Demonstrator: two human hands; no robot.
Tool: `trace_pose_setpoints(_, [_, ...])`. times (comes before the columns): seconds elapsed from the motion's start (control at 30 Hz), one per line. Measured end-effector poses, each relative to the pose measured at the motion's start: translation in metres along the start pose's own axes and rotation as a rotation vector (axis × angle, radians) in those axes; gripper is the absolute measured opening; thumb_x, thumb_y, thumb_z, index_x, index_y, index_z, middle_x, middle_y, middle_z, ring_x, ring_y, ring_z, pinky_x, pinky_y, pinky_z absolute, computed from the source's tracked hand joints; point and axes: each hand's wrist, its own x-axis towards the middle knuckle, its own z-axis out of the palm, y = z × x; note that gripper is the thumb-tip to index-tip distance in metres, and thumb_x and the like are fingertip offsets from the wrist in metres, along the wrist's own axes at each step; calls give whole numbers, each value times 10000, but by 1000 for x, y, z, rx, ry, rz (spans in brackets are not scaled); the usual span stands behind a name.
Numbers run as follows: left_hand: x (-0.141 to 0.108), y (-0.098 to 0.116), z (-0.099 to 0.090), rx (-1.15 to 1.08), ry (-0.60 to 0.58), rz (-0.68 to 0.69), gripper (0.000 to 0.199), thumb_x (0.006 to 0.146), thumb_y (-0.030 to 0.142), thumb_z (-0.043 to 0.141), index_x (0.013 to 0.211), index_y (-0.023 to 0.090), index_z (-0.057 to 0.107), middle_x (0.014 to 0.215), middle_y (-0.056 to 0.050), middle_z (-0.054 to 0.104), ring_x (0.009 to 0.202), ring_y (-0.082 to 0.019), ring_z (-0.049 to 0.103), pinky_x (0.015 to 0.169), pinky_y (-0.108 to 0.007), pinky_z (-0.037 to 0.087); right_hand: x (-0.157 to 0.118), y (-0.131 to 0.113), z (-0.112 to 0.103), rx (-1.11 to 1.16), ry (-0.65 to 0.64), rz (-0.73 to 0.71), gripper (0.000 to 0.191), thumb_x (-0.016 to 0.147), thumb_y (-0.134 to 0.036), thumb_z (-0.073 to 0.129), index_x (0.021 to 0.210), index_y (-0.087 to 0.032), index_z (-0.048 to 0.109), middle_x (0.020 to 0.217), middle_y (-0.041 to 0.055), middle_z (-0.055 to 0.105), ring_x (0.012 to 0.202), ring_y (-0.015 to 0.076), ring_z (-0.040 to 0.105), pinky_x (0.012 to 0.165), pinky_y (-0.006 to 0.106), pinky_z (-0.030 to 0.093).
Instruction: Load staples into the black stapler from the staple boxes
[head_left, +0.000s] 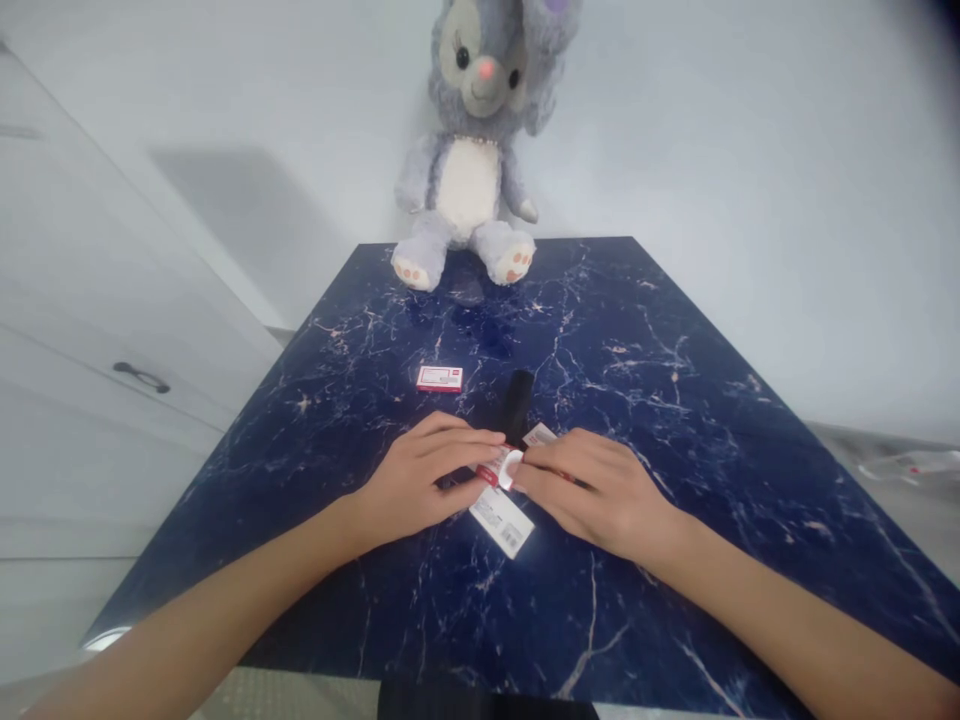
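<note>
My left hand [429, 462] is closed around one end of a small red and white box [491, 470], thumb below and fingers above. At the box's other end, which looks white and rounded, the fingertips of my right hand [600, 488] pinch it. Under the hands lies a white box or card with a barcode [506, 522]. Another white piece with red print [540, 435] shows partly behind my right fingers. A black oblong object [517, 402] sits just beyond the hands, its near end close to the box.
A flat white and red box [439, 378] lies farther back on the dark blue marbled table [360, 400]. A grey plush toy [472, 170] sits at the table's far edge against the wall. A white cabinet [97, 300] with a dark handle stands at the left.
</note>
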Motion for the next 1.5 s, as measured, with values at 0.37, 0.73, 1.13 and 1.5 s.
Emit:
trace_pose_setpoints(0.37, [-3, -2, -1, -15, -55, 9, 256, 882, 144, 667, 1107, 264, 650, 1223, -40, 723, 1075, -187, 678, 948, -411, 542, 10, -8, -4, 189, -19, 172, 192, 973, -255, 595, 1148, -234, 671, 1016, 56, 734, 768, 143, 680, 692, 268, 579])
trace_pose_setpoints(0.73, [-3, 0, -2, -106, -41, -22, 251, 861, 152, 701, 1086, 251, 655, 1209, -54, 721, 1075, -198, 662, 953, -433, 535, 0, -8, -1, 261, 39, 137, 321, 945, -195, 641, 1265, -213, 629, 1107, 62, 741, 902, 162, 724, 790, 261, 621])
trace_pose_setpoints(1.13, [-2, 2, -5, -153, -10, -163, 324, 795, 215, 793, 1092, 248, 668, 1175, -51, 735, 1189, -229, 605, 1001, -456, 536, 10, -14, 2, 377, 202, 261, 185, 900, -170, 695, 1081, -206, 690, 1119, 92, 723, 1046, 208, 705, 902, 353, 621])
trace_pose_setpoints(1.5, [-7, 0, -4, -103, 101, -138, 324, 799, 220, 782, 1092, 248, 648, 1134, -57, 725, 1054, -218, 672, 930, -410, 560, 4, -10, 2, 82, 158, 90, 406, 879, -149, 681, 1274, -203, 607, 1242, 132, 659, 994, 228, 690, 850, 401, 620])
